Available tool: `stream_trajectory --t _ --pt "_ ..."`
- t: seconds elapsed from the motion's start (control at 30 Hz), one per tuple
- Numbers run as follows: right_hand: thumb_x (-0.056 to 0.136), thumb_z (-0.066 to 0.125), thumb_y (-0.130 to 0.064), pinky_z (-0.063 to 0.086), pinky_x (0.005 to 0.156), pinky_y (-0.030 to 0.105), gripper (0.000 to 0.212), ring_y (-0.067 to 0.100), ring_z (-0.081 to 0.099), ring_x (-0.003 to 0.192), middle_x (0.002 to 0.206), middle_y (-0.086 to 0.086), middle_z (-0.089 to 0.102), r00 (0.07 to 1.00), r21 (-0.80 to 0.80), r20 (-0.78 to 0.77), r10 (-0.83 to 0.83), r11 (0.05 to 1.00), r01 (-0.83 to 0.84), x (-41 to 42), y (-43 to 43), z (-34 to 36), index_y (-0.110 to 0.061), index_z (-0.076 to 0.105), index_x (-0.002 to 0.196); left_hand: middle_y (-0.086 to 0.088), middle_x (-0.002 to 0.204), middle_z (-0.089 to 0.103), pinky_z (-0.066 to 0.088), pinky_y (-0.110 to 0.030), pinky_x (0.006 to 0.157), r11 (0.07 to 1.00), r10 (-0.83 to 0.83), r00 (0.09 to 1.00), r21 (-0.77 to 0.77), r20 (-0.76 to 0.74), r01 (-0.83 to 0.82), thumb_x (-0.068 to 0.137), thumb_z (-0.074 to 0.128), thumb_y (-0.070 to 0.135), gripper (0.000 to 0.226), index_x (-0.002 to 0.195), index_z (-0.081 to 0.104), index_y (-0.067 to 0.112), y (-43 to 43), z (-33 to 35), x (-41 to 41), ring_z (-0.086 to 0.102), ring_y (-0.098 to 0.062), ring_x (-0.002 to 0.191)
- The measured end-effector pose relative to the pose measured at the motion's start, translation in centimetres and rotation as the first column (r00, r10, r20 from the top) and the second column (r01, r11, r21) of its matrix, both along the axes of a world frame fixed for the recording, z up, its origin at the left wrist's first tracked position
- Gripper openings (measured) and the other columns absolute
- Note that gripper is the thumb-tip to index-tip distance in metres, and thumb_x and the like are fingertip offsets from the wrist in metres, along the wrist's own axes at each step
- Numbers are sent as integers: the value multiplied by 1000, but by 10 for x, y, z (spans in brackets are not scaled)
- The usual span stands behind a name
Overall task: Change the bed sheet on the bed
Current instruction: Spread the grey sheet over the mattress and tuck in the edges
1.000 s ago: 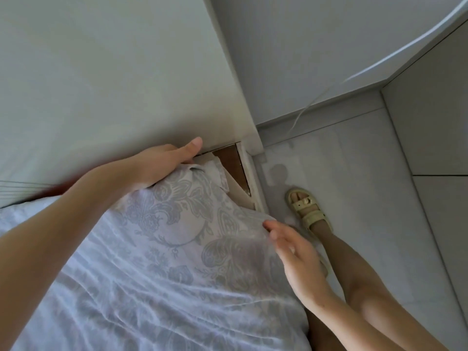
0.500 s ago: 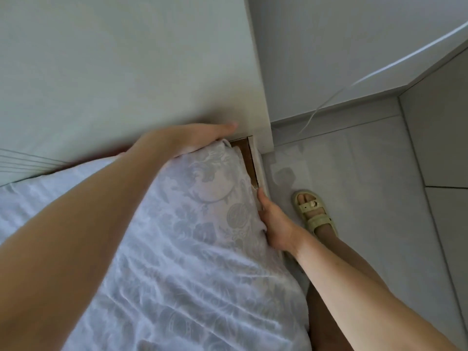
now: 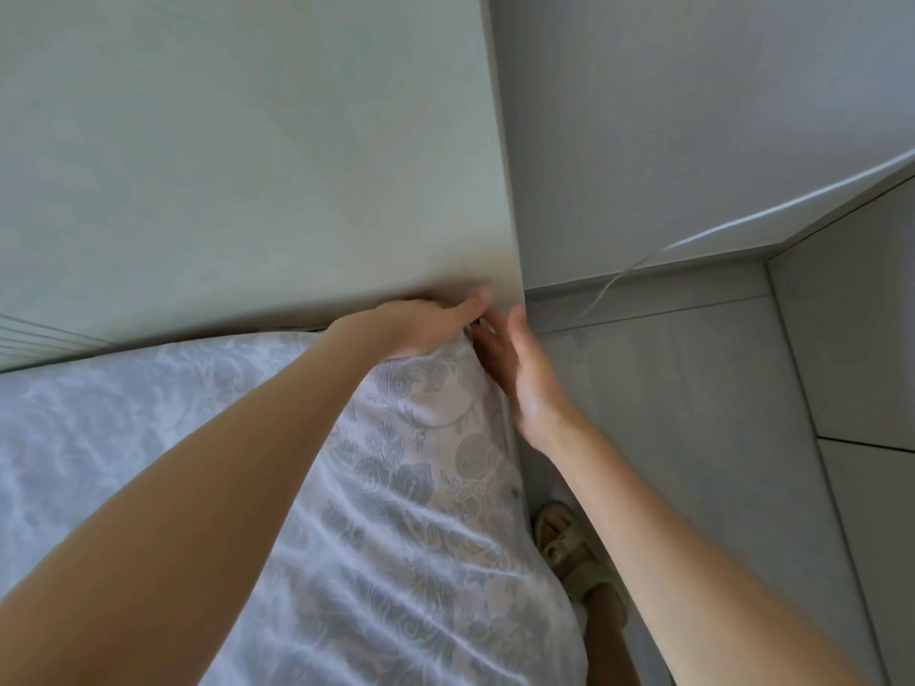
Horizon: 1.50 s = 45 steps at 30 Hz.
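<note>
A thin white bed sheet [image 3: 247, 438] lies over the mattress, whose grey floral pattern shows through it. My left hand [image 3: 421, 324] lies flat on the sheet at the mattress's far right corner, fingers straight and reaching the pale headboard [image 3: 247, 165]. My right hand [image 3: 520, 373] is against the right side of that same corner, fingers extended toward the gap by the headboard. Whether its fingertips hold any fabric is hidden.
A grey wall [image 3: 693, 116] stands right of the headboard, with a white cable [image 3: 693, 235] running down to the pale tiled floor [image 3: 718, 438]. My foot in a cream sandal [image 3: 569, 552] stands close beside the bed.
The sheet has been drawn over the corner, hiding the brown bed frame seen before. My left hand moved further to the corner; my right hand rose from the mattress's side up to the corner.
</note>
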State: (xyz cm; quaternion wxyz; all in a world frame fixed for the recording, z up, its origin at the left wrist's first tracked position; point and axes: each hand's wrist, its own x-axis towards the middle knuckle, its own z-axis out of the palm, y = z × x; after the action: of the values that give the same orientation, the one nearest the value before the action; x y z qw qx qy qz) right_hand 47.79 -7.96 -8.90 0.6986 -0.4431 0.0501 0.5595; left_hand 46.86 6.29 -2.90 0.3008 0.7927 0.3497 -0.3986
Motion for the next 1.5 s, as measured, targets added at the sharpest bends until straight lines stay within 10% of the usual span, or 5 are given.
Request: stream_trajectory --t 0.4,0.7,1.0,1.27,1.5 --pt "88 18 -74 46 98 33 74 17 58 116 122 0 64 962 -207 -60 266 939 -273 9 20 -44 -26 55 131 -5 103 66 43 -33 77 755 -346 848 655 402 -3 95 22 51 61 106 67 12 -19 63 -91 60 -25 94" --pt "90 8 -71 44 45 18 81 8 62 53 68 -1 66 976 -434 -115 186 874 -218 14 -6 -63 -14 64 103 4 159 -5 3 -50 118 953 36 971 284 235 -103 99 15 48 58 150 -2 28 -1 -49 -126 -9 -19 146" --pt "101 28 -45 52 86 35 53 18 67 88 97 9 70 992 -611 92 82 791 -9 -60 -97 -51 -7 64 107 4 158 16 12 -43 118 930 196 880 203 433 -307 101 28 42 50 148 27 26 -4 -29 -129 9 -16 146" --pt "93 34 -59 36 109 35 55 8 49 123 134 -9 54 968 -621 37 249 764 -173 -140 -147 -27 -27 50 134 -13 101 59 50 -38 63 769 -326 827 637 458 -50 85 62 34 36 111 60 9 -135 -18 -217 54 -31 89" --pt "92 51 -48 45 94 34 55 18 54 116 128 1 57 416 -775 582 698 632 24 -149 -159 17 -13 46 134 -10 104 55 54 -36 63 845 98 967 493 236 -206 73 72 50 57 114 50 18 -233 -32 -320 55 -29 90"
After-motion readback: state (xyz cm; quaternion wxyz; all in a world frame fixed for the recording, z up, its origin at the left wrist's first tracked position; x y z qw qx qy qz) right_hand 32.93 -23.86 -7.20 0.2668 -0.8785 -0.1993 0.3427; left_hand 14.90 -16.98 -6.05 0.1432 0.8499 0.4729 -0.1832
